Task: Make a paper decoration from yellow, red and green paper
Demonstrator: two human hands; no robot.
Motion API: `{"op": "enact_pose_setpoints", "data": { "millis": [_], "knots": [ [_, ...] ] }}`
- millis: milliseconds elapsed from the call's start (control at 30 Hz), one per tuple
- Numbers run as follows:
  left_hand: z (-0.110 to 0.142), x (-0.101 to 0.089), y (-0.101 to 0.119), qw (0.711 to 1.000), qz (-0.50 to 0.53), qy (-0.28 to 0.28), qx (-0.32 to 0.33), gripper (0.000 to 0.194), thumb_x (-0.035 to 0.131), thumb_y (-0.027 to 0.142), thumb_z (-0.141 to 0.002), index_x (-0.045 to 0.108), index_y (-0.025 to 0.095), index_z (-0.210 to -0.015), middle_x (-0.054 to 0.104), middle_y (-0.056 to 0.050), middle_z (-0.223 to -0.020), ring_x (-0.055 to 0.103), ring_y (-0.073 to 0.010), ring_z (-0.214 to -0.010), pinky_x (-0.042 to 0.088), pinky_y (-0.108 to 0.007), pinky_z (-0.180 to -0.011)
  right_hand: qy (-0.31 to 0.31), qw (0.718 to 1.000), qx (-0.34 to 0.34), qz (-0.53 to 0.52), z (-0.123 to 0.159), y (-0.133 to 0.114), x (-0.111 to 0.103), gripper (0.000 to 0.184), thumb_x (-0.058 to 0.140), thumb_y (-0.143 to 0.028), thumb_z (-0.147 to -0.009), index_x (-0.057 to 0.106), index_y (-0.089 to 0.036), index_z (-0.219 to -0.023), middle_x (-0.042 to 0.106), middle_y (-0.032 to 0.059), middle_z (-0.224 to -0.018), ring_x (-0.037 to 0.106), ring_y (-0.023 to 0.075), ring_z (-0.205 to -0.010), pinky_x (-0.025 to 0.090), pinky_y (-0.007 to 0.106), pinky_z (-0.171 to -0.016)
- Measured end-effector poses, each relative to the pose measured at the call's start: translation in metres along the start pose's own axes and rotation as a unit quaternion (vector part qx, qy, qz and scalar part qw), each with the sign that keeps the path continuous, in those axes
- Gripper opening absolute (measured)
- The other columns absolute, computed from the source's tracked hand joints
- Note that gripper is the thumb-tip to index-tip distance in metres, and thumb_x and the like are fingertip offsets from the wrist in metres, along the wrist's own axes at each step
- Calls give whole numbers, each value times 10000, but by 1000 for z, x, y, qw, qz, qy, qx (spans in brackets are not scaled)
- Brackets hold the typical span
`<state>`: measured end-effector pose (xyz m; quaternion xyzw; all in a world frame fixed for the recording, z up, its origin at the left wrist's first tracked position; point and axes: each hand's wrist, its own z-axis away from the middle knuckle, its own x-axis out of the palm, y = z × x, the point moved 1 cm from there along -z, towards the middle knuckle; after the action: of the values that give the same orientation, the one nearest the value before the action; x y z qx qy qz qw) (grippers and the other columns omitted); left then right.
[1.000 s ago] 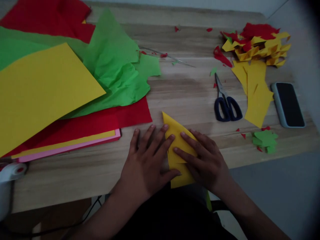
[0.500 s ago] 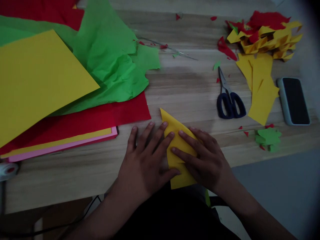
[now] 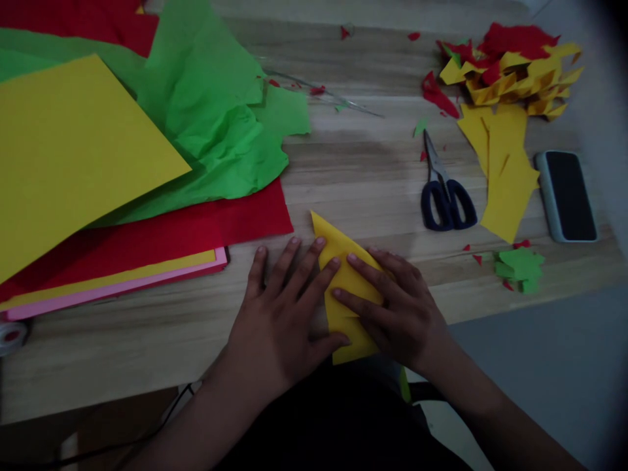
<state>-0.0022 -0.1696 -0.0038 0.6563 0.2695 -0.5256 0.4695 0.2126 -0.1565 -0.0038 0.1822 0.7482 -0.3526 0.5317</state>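
Observation:
A folded piece of yellow paper [image 3: 356, 340] lies at the table's front edge, its pointed corner at the top left. My left hand [image 3: 284, 320] is spread flat, with some fingertips and the thumb on the paper's left edge and the other fingers on the wood. From the right, my right hand [image 3: 402, 307] presses on the paper with its fingers stretched out and apart. Part of the sheet is hidden under that hand. Scissors [image 3: 444, 190] with dark blue handles lie closed beyond my right hand.
Yellow card [image 3: 83, 157], green crumpled paper [image 3: 216, 137] and red paper [image 3: 245, 216] are piled at left. At right lie yellow offcuts [image 3: 507, 170], red and yellow scraps [image 3: 520, 72], green scraps [image 3: 520, 267] and a phone [image 3: 569, 196]. A tape roll [image 3: 12, 337] sits far left.
The view has shifted slightly, so everything on the table appears a little further left. Both hands keep their places on the yellow paper.

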Motion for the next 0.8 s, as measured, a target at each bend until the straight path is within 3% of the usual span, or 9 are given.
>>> {"op": "enact_pose_setpoints", "data": {
  "millis": [233, 500, 667, 800],
  "knots": [
    [1, -1, 1, 1000, -10, -6, -2, 930, 632, 702, -746, 357, 238, -1504, 297, -83, -1613, 215, -345, -1490, 48, -583, -1210, -6, 1000, -3, 1, 1, 2, 2, 490, 650, -250, -887, 569, -367, -1356, 381, 25, -1581, 346, 321, -1441, 366, 576, -1116],
    [1, 1, 0, 1000, -3, 12, 4, 867, 554, 722, -796, 382, 241, -1497, 300, -80, -1612, 239, -351, -1482, 53, -589, -1211, -7, 1000, 1, -4, 0, 2, 1, 455, 634, -211, -893, 597, -349, -1325, 385, 28, -1578, 341, 319, -1444, 359, 572, -1123],
    [-9, 0, -3, 1000, 1, 30, -5, 670, 494, 596, -908, 407, 268, -1485, 356, -63, -1588, 289, -321, -1468, 94, -565, -1209, -1, 1000, 5, -3, 0, 2, 1, 478, 656, -228, -882, 585, -381, -1329, 361, -1, -1591, 358, 313, -1435, 374, 570, -1113],
    [-18, -1, -8, 999, 13, 44, -17, 599, 499, 569, -919, 482, 268, -1436, 378, -77, -1576, 317, -328, -1453, 153, -562, -1188, -11, 1000, 11, -3, 1, 3, 2, 526, 663, -224, -874, 558, -400, -1359, 362, -7, -1590, 354, 321, -1435, 382, 579, -1103]
  ]
}}
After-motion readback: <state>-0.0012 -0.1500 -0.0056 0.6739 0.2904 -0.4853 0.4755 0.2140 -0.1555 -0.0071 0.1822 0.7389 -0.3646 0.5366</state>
